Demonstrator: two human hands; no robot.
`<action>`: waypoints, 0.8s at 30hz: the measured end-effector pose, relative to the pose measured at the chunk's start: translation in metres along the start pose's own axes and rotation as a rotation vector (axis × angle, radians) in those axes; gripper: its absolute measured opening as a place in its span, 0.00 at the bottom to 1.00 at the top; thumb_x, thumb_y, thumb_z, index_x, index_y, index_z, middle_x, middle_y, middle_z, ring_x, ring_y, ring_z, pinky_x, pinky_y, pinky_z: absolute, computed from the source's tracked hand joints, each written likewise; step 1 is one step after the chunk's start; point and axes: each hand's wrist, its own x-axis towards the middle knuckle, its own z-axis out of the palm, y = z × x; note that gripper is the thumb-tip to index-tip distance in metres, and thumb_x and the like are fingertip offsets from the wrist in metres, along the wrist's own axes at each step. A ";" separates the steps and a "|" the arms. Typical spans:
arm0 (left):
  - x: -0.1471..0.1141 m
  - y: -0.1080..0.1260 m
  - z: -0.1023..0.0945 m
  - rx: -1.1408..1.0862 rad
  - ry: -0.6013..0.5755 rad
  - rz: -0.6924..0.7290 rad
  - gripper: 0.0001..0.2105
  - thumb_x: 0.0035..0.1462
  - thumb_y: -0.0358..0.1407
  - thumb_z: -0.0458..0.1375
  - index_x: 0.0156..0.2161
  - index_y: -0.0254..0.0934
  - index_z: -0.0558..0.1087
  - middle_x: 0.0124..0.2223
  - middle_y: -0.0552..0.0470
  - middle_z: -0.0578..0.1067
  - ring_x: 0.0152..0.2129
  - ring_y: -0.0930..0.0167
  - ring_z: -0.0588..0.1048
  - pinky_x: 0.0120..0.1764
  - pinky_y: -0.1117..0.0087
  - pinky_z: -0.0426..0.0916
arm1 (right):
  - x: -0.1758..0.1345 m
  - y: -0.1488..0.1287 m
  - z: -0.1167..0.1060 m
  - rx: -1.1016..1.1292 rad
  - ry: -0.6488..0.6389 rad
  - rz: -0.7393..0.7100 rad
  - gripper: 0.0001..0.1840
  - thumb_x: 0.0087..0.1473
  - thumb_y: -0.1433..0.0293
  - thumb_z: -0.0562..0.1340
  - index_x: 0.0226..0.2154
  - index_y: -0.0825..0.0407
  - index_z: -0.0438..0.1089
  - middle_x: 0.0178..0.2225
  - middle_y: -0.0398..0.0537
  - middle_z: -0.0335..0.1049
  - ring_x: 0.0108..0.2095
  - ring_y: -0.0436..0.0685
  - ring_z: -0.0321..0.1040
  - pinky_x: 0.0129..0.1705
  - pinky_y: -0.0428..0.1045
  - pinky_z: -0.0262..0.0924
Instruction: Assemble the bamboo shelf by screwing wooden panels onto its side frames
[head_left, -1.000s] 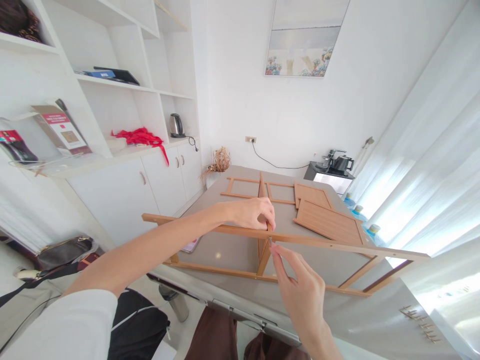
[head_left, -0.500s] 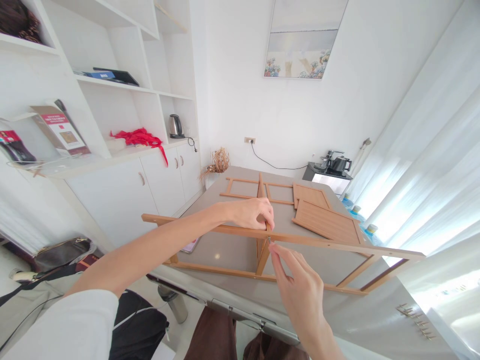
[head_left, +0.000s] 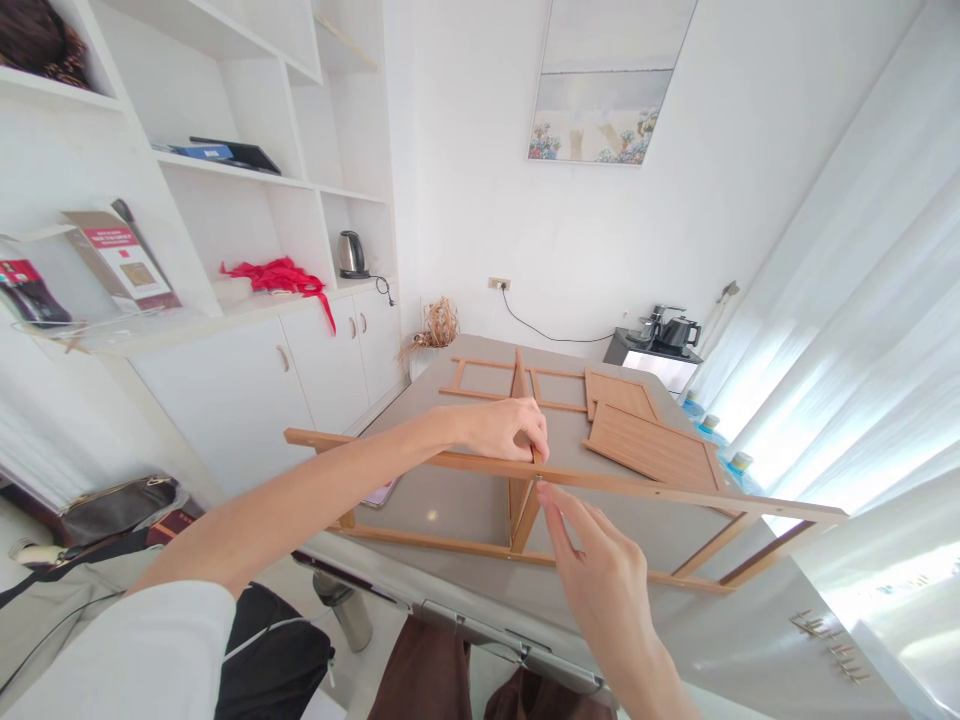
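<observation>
Left fingers point(head_left: 540, 440) gripping wooden frame point(head_left: 637, 487), crosspieces in; right fingers point(head_left: 553, 500) pinching small metal piece point(head_left: 538, 479); beyond them, two panels point(head_left: 660, 443) loose.

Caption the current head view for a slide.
Left hand on a wooden frame, right hand pinching a small metallic piece at its upper rail.

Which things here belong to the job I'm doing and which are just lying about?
Part of the job:
wooden frame, left hand on it
small metal piece pinched in the right hand
wooden panels, likely
loose metal pieces, likely

Apparently just lying about:
red cloth
steel kettle
brown handbag
</observation>
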 end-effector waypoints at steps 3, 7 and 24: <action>0.000 0.001 0.000 -0.008 -0.001 -0.005 0.13 0.55 0.24 0.56 0.36 0.43 0.81 0.41 0.51 0.78 0.49 0.67 0.66 0.50 0.68 0.65 | -0.001 0.001 0.006 0.132 -0.018 0.094 0.12 0.64 0.70 0.57 0.44 0.46 0.76 0.41 0.44 0.79 0.36 0.51 0.76 0.31 0.42 0.69; 0.000 0.000 -0.001 0.010 -0.003 0.007 0.13 0.54 0.24 0.56 0.35 0.43 0.81 0.41 0.52 0.78 0.48 0.67 0.67 0.50 0.67 0.65 | -0.001 0.004 0.011 0.240 -0.022 0.174 0.10 0.63 0.67 0.59 0.40 0.47 0.78 0.38 0.45 0.80 0.36 0.52 0.77 0.28 0.41 0.70; 0.001 -0.002 0.002 0.039 0.040 0.014 0.13 0.54 0.25 0.57 0.35 0.42 0.82 0.39 0.51 0.77 0.47 0.68 0.69 0.48 0.72 0.66 | 0.004 0.016 0.017 0.088 0.029 -0.086 0.07 0.61 0.71 0.63 0.43 0.47 0.73 0.37 0.43 0.79 0.33 0.51 0.76 0.36 0.44 0.71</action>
